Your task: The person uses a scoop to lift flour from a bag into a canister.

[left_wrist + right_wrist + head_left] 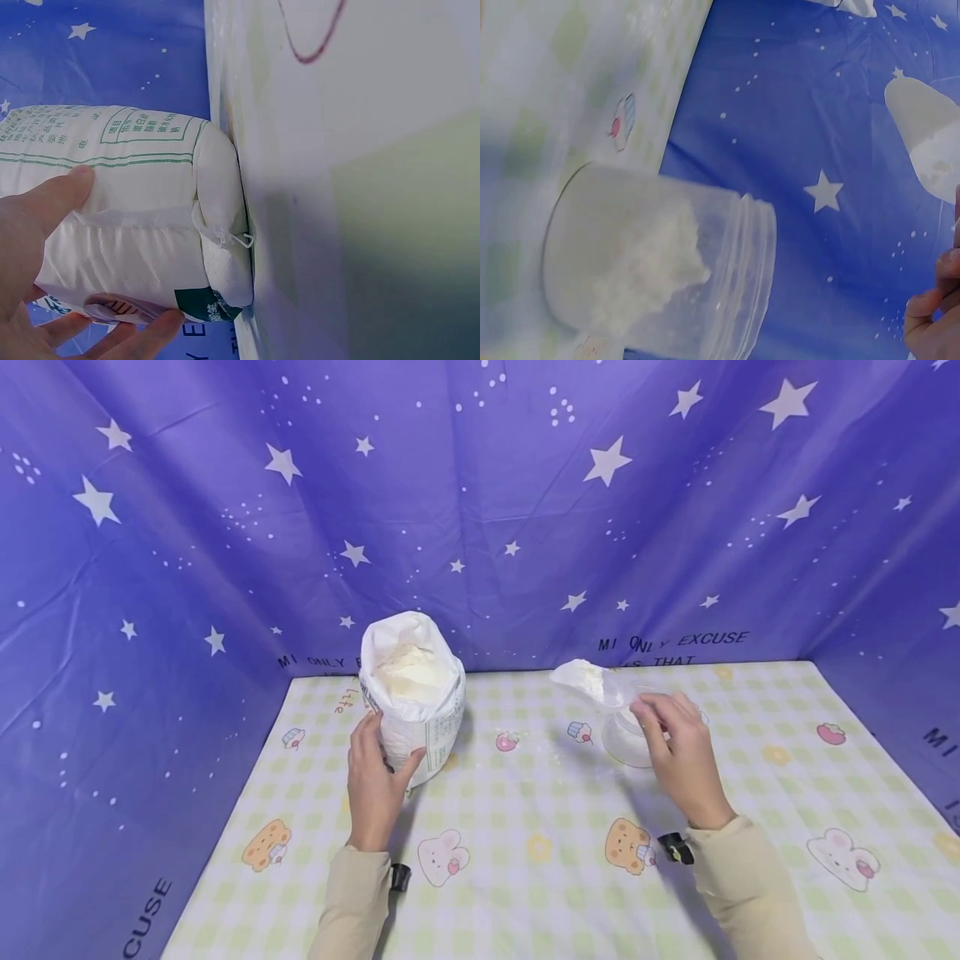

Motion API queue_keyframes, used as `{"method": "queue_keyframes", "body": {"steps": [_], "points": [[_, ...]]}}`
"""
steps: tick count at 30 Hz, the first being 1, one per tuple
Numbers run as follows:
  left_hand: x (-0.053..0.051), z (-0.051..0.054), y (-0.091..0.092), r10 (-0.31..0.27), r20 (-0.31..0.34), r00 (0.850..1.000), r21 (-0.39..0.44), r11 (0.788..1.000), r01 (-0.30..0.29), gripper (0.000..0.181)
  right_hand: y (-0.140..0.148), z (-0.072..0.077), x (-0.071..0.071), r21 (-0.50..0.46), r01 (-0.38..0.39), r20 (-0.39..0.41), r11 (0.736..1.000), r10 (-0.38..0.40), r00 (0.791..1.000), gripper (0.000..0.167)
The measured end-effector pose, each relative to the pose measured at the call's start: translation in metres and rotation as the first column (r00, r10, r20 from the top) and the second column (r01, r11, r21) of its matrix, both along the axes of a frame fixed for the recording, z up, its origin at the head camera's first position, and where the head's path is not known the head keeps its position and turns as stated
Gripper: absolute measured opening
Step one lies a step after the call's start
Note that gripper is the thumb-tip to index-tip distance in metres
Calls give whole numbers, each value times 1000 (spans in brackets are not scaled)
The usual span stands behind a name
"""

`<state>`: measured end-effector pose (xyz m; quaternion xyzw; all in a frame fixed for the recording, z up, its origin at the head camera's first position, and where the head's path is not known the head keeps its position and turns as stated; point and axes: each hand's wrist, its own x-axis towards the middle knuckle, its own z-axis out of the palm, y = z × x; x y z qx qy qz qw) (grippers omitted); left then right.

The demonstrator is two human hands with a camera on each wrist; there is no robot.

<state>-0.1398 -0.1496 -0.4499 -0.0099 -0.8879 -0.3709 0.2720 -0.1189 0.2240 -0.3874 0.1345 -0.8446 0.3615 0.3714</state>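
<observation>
A white bag (442, 727) of pale powder stands with its top open. My left hand (377, 781) holds its near side, the thumb and fingers spread round it; the left wrist view shows the thumb on the printed side of the bag (135, 247). My right hand (678, 752) pinches the handle of a clear scoop (588, 683) that has white powder in it. The scoop is above and to the left of a clear jar (626, 745). In the right wrist view the jar (652, 255) holds some powder and has no lid on, and the scoop (934, 150) is apart from it.
A checked tablecloth (540, 893) with cartoon prints covers the table. Behind it and at both sides hangs a purple-blue curtain (465, 485) with white stars. A few faint white specks lie on the cloth between the bag and the jar.
</observation>
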Motion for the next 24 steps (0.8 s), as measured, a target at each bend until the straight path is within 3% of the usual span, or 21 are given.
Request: {"method": "queue_keyframes", "body": {"steps": [11, 24], "points": [[0, -1, 0, 0, 13, 1000, 2, 1000, 0, 84, 20, -6, 10, -31, 57, 54, 998, -55, 997, 14], [-1, 0, 0, -3, 1, 1000, -3, 1000, 3, 83, 42, -7, 16, -6, 110, 48, 994, -110, 993, 15]]}}
